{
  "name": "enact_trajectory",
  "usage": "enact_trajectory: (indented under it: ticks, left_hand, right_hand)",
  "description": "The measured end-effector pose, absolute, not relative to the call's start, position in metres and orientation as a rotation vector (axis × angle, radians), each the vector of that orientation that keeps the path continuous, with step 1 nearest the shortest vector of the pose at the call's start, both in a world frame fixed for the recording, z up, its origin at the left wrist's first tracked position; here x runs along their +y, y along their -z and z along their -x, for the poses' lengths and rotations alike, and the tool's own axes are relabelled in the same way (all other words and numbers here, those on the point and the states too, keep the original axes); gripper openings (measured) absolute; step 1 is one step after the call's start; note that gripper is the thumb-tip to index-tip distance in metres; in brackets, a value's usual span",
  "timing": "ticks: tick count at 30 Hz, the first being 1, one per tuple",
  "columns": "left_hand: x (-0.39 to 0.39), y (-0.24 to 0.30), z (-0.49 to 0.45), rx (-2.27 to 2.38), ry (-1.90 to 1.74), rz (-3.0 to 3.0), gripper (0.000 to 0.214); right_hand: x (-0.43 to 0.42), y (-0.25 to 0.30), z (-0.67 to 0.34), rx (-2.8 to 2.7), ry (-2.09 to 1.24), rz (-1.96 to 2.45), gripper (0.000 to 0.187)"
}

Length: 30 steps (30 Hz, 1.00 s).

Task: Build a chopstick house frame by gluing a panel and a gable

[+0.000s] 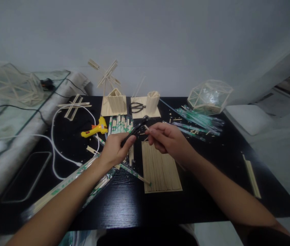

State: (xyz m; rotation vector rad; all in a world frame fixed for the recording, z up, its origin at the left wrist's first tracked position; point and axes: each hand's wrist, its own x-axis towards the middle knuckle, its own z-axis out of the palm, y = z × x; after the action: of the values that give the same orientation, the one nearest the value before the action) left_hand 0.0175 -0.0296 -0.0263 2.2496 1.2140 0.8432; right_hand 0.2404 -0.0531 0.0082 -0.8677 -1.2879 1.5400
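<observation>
My left hand [116,148] is closed around a slim black hand tool [134,130] that looks like pliers, its head pointing up and right. My right hand [169,138] pinches a short piece of wooden stick [146,127] close to the tool's head. Whether the jaws touch the stick is too small to tell. Below the right hand lies a flat panel of wooden sticks [160,171] set side by side. Left of the panel, wrapped chopsticks [120,124] are spread on the black table, some partly behind my left hand.
A yellow glue gun [95,128] with a white cable [54,143] lies left. Behind stand a stick house [116,102] with windmill blades and a round stick tower [153,100], black-handled scissors [137,107] between them. Plastic wrappers [198,119] and a stick-framed polyhedron [210,97] are right.
</observation>
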Motion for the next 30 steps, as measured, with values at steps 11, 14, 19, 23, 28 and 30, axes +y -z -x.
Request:
enact_trajectory:
  ticks: [11,14,19,23,28,30]
  left_hand:
    - [-0.0264,0.0366,-0.0137,1.332,-0.971,-2.452,0.049]
    - [-0.0265,0.0364,-0.0133,1.391,-0.993,-2.512,0.048]
    - [-0.0258,0.0348,-0.0145,1.449,-0.990,-2.575,0.048]
    - [-0.0261,0.0336,-0.0157,1.477,-0.965,-2.575,0.047]
    - [-0.0269,0.0329,-0.0160,1.485,-0.931,-2.552,0.046]
    - [-0.0271,0.0329,-0.0157,1.490,-0.910,-2.554,0.047]
  right_hand:
    - [-0.0554,-0.0114,-0.2390,-1.334,-1.514,0.916,0.027]
    - [-0.0562,-0.0136,-0.2383,-1.381,-1.475,0.915,0.029]
    - [-0.0566,-0.0129,-0.2376,-1.445,-1.373,0.907,0.032]
    - [-0.0569,-0.0127,-0.2378,-1.455,-1.358,0.918,0.032]
    - [-0.0565,-0.0131,-0.2384,-1.456,-1.370,0.922,0.030]
    - [-0.0563,-0.0127,-0.2387,-1.456,-1.368,0.919,0.030]
